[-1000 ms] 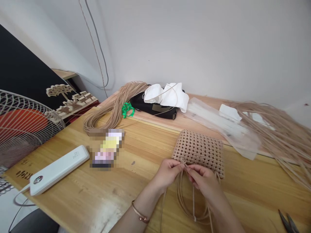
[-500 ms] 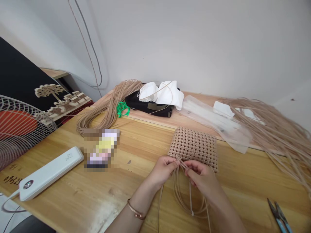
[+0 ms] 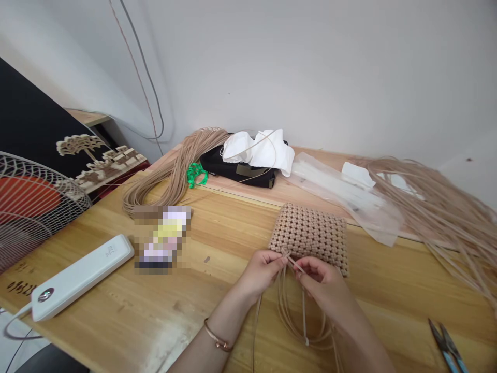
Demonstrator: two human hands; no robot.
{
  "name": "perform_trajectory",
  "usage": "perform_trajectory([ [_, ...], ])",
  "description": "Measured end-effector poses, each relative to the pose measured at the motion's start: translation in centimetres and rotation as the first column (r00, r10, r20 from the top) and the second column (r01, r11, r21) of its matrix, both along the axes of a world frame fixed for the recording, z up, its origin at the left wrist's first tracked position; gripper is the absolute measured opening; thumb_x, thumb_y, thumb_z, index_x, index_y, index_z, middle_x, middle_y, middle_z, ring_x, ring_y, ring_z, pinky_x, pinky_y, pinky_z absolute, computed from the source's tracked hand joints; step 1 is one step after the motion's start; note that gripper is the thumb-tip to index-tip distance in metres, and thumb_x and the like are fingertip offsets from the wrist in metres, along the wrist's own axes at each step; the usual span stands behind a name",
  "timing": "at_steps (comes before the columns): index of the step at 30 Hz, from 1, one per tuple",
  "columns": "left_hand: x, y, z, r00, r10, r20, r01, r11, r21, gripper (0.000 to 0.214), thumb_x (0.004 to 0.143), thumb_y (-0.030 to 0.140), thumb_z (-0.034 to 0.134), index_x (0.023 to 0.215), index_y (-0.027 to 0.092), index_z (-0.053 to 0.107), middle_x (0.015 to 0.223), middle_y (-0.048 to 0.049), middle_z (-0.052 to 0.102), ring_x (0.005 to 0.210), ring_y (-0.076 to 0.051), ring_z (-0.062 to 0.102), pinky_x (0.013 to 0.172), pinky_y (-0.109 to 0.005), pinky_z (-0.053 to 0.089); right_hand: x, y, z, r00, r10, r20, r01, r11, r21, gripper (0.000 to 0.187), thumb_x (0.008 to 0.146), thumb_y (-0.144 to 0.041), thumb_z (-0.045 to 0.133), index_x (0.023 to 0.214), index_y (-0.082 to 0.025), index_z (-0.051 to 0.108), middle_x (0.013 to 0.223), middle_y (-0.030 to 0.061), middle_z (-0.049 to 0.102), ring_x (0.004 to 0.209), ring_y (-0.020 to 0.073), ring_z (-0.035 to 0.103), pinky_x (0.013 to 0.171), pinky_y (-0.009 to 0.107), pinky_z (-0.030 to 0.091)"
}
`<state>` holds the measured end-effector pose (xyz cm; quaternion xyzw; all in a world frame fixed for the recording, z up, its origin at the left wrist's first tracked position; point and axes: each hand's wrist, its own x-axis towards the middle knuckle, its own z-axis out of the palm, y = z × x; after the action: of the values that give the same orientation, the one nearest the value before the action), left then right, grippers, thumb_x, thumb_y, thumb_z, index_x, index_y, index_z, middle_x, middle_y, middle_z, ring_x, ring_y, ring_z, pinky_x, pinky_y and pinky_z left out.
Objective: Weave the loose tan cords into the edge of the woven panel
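A tan woven cord panel [image 3: 310, 234] lies flat on the wooden table [image 3: 116, 311]. My left hand [image 3: 261, 273] pinches tan cords at the panel's near left corner. My right hand [image 3: 324, 284] is closed on a cord strand [image 3: 297, 265] just beside it, thumb and fingers pressed together. Loose cord ends [image 3: 295, 321] trail from the panel toward me in loops on the table, between my wrists. A thin bracelet [image 3: 217, 339] sits on my left wrist.
A white power bank [image 3: 79, 277] with a cable lies at the left. Cord bundles lie at the back left [image 3: 174, 171] and right [image 3: 438, 207]. A black bag [image 3: 240, 171], white cloth [image 3: 260, 147], clear plastic bags [image 3: 349, 194], snips [image 3: 446, 339] and a fan [image 3: 31, 202] surround the spot.
The view shifted slightly right and down at first, then held. My fingers kept working the cords at the panel's corner with only small movements.
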<state>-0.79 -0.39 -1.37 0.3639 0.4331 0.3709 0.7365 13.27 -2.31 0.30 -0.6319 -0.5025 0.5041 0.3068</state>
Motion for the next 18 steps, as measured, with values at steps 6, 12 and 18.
perform_trajectory([
  [6,0.04,0.03,0.26,1.0,-0.005,-0.013,0.005,1.0,0.012,0.038,0.061,0.047,0.062,0.054,0.012,0.053,0.038,0.0095,0.026,0.036,-0.002,0.017,0.041,-0.024,0.007,0.37,0.22,0.74,0.99,0.077,0.12,-0.08,0.997,0.02,0.024,0.07,-0.038,0.052,0.075,-0.018,0.063,0.072,0.0031,0.064,0.068,0.0175,0.056,0.061,0.026,0.041],
  [12,0.11,-0.01,0.31,1.0,-0.003,-0.011,0.003,1.0,0.001,0.037,0.06,0.048,0.062,0.056,0.011,0.054,0.037,0.0098,0.025,0.036,-0.002,0.016,0.042,-0.023,0.007,0.6,0.31,0.36,0.983,0.069,0.172,-0.075,0.997,0.029,0.027,0.071,-0.04,0.05,0.076,-0.019,0.065,0.073,0.0035,0.065,0.071,0.0194,0.057,0.063,0.027,0.042],
  [18,0.22,-0.03,-0.19,0.998,-0.001,-0.057,0.003,1.0,0.029,0.041,0.061,0.051,0.06,0.059,0.011,0.057,0.038,0.0094,0.025,0.038,-0.003,0.015,0.044,-0.024,0.006,0.7,0.25,0.22,0.986,0.048,0.16,-0.058,0.997,0.057,0.025,0.07,-0.038,0.054,0.081,-0.019,0.068,0.073,0.0029,0.067,0.07,0.0192,0.058,0.06,0.025,0.043],
])
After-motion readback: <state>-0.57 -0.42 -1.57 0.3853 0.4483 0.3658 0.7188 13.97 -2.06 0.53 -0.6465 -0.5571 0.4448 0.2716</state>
